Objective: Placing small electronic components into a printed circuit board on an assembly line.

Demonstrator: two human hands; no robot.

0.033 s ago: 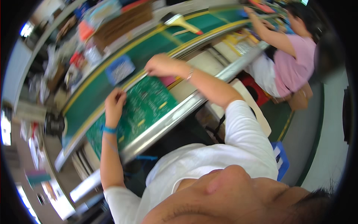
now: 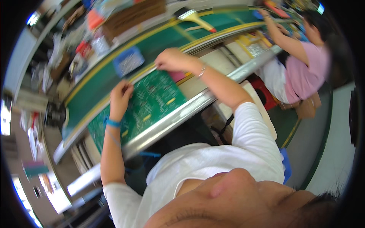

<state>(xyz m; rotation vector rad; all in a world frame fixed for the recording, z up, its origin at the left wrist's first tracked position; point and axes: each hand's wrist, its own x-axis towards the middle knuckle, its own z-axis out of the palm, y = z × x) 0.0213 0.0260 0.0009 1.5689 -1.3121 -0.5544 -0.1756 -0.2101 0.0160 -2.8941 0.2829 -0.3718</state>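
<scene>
A large green circuit board [image 2: 154, 102] with small parts and pale yellow pieces lies between the metal rails before me. My left hand [image 2: 121, 99], with a blue band at the wrist, is over the board's left part. Its thumb and fingers are pinched together, and what is between them is too small to make out. At the board's far right edge, my right hand [image 2: 171, 60] has its fingers closed and pointing down. Whatever they hold is hidden. Just beyond the hands, a blue bin [image 2: 128, 61] holds many small, pale metallic pieces.
Along the far side runs a green conveyor belt [image 2: 157, 45] with a wide brush [image 2: 194, 18] on it. A silver rail [image 2: 167, 125] lies between me and the board. Beyond the belt stand a cardboard box [image 2: 133, 17] and bags. A co-worker [image 2: 306, 72] sits at the right.
The whole view has shifted slightly, so most things on the bench appear farther right. Both hands stay closed at about the same spots on the board.
</scene>
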